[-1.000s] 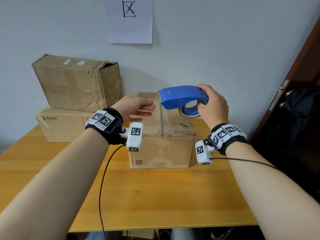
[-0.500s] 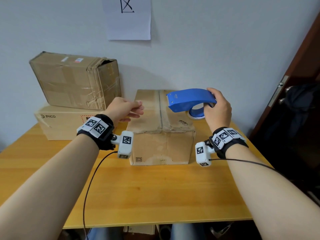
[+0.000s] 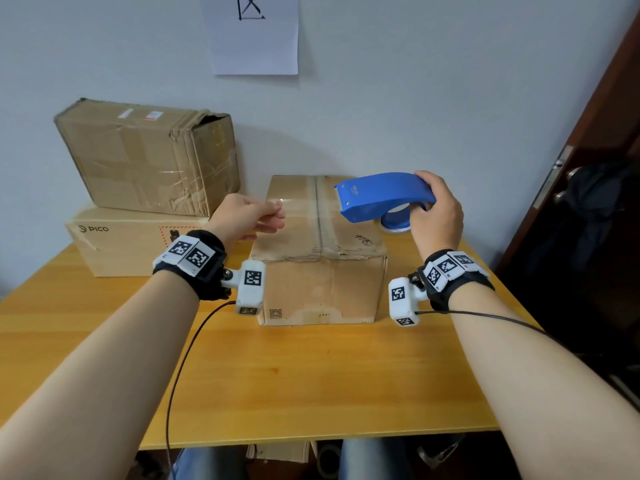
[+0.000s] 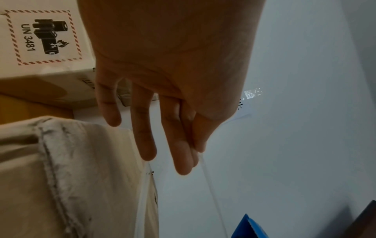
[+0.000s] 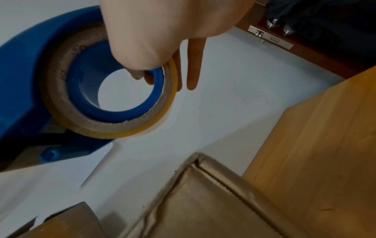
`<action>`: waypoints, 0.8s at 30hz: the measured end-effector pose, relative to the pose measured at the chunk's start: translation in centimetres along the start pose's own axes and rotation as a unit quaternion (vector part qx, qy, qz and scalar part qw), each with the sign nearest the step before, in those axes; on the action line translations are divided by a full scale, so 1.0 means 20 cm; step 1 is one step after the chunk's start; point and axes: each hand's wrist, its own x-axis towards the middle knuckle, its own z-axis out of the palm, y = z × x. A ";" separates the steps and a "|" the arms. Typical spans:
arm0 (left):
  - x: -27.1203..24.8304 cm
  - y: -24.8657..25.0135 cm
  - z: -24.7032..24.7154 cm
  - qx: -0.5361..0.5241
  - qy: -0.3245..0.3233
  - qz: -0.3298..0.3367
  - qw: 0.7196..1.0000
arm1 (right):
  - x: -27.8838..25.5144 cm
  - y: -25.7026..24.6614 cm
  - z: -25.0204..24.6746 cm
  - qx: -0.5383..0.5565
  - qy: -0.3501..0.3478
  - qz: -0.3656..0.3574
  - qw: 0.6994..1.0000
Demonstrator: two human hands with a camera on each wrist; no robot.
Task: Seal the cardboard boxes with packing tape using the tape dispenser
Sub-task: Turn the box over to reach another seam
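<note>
A closed cardboard box (image 3: 325, 292) stands in the middle of the wooden table, its top seam running away from me. Over the box's right half my right hand (image 3: 433, 216) grips the blue tape dispenser (image 3: 381, 195). In the right wrist view that hand's fingers hook through the core of the tape roll (image 5: 122, 127). My left hand (image 3: 273, 209) hovers over the box's left edge, and its thumb and fingertips (image 4: 189, 154) pinch the end of a clear tape strip (image 4: 211, 185). The strip stretches from there to the dispenser (image 4: 248, 227).
Two more cardboard boxes are stacked at the back left: a taped one (image 3: 149, 157) on a flat PICO box (image 3: 131, 244). A paper sheet (image 3: 254, 32) hangs on the wall. A dark door (image 3: 588, 168) stands at the right. Bare table (image 3: 311, 375) lies in front.
My hands have drawn apart: the left hand moved left with the tape end and the right hand carried the dispenser right, so the strip between them is longer.
</note>
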 end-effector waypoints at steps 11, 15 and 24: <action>-0.04 -0.09 0.00 -0.008 0.029 0.007 1.000 | -0.08 0.06 -0.02 -0.009 -0.004 0.006 1.000; -0.05 -0.15 -0.05 0.003 0.028 -0.006 1.000 | -0.09 0.12 -0.08 -0.007 0.015 0.039 0.999; -0.11 -0.16 -0.04 -0.006 0.037 0.037 0.999 | -0.16 0.16 -0.09 -0.003 -0.005 0.043 0.999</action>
